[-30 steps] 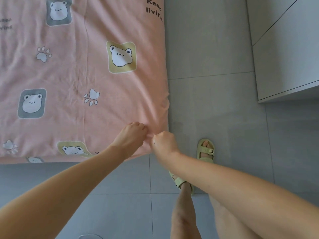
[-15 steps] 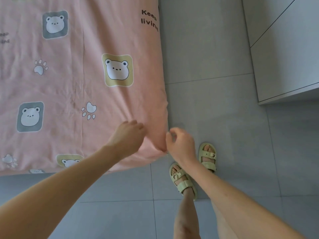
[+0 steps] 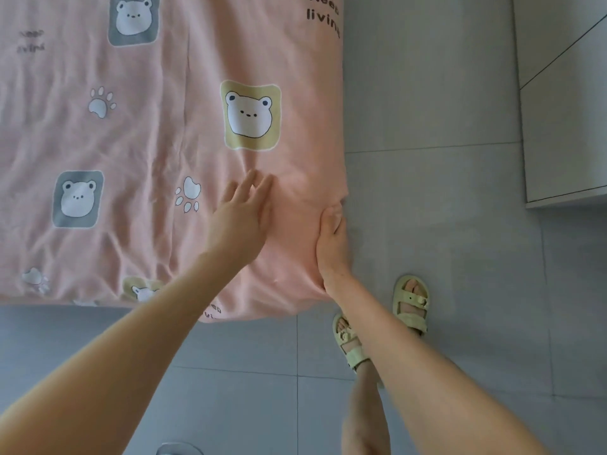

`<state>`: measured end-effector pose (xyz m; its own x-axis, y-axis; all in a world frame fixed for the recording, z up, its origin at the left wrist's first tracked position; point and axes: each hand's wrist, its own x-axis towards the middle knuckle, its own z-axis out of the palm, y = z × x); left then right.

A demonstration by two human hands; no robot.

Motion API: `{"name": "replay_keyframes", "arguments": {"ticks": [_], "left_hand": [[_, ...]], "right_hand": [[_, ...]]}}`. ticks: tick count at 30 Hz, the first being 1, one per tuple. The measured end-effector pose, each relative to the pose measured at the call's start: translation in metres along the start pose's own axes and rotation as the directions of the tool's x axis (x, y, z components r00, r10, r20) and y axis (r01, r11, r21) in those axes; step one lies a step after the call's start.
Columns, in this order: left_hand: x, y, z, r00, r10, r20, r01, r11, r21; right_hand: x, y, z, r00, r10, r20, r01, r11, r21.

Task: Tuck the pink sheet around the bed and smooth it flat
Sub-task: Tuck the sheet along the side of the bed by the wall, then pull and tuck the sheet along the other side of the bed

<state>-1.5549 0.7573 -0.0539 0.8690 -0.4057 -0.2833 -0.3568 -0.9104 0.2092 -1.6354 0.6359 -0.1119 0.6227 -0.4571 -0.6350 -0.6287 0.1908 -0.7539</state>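
Two bare forearms reach from the bottom of my head view toward the corner of the bed. Below them I see grey floor tiles (image 3: 230,372) and two pale green sandals, one (image 3: 349,348) partly under the right forearm, the other (image 3: 412,303) just beyond it.

Position of the task item: the pink sheet (image 3: 147,142) covers the bed and fills the upper left of the view. Its near edge runs along the floor and its right edge runs up the middle of the frame.

Hand states:
1. Left hand (image 3: 244,208): fingers straight and slightly spread, palm down on the sheet just inside the corner. It grips nothing.
2. Right hand (image 3: 331,238): laid along the right edge of the sheet, with the fingers bent against the fabric at that edge. I cannot tell whether they pinch the cloth or only press it.

The fabric is creased between the hands and to the left of them.

Printed marks, near to far:
- a partial yellow bear patch (image 3: 143,290) at the near edge, with a few dark letters beside the left forearm that I cannot read;
- a grey bear patch (image 3: 78,198) and a white paw print (image 3: 189,193);
- a yellow bear patch (image 3: 250,114) beyond the left fingertips;
- the words "Keep living" (image 3: 323,14) in dark letters at the far right edge.

Beyond the floor, top right, stands a white cabinet (image 3: 565,126), shut, its contents hidden.
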Motion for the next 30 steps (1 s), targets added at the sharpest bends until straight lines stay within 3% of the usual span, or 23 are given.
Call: {"name": "replay_keyframes", "arguments": {"ticks": [2,4,5,7,9,11,15,20,25,30], "left_hand": [[-0.016,-0.020,0.009,0.960,-0.215,0.179,0.215,0.976,0.019],[-0.028,-0.029,0.011,0.927,-0.291,0.237,0.288,0.956,0.048],[-0.032,-0.030,0.009,0.925,-0.307,0.223,0.310,0.951,0.024],[-0.038,-0.031,0.002,0.910,-0.384,0.159,0.392,0.920,-0.023],[-0.049,-0.040,-0.007,0.867,-0.490,0.092,0.496,0.865,-0.070],[-0.064,-0.051,-0.013,0.795,-0.604,0.056,0.605,0.783,-0.144],[-0.095,-0.074,-0.027,0.635,-0.772,0.007,0.748,0.613,-0.257],[-0.118,-0.099,-0.042,0.478,-0.878,-0.021,0.741,0.416,-0.527],[-0.132,-0.122,-0.028,0.318,-0.946,0.063,0.697,0.189,-0.691],[-0.146,-0.158,-0.007,0.241,-0.958,0.155,0.610,0.025,-0.792]], "right_hand": [[0.010,0.002,-0.007,0.996,0.063,0.068,-0.048,0.978,-0.202],[0.020,-0.005,-0.016,0.966,0.220,0.133,-0.126,0.858,-0.499],[0.022,-0.015,-0.021,0.951,0.271,0.149,-0.108,0.742,-0.662],[0.018,-0.035,-0.027,0.965,0.224,0.137,0.029,0.429,-0.903],[0.008,-0.055,-0.027,0.986,0.064,0.151,0.141,0.137,-0.980],[-0.005,-0.081,-0.020,0.960,-0.082,0.266,0.264,-0.044,-0.964],[-0.026,-0.127,0.010,0.792,-0.162,0.588,0.574,-0.130,-0.808],[-0.053,-0.160,0.064,0.648,-0.108,0.754,0.729,-0.198,-0.655],[-0.083,-0.146,0.116,0.595,-0.010,0.804,0.768,-0.287,-0.572],[-0.106,-0.118,0.166,0.583,0.071,0.810,0.750,-0.430,-0.502]]}}
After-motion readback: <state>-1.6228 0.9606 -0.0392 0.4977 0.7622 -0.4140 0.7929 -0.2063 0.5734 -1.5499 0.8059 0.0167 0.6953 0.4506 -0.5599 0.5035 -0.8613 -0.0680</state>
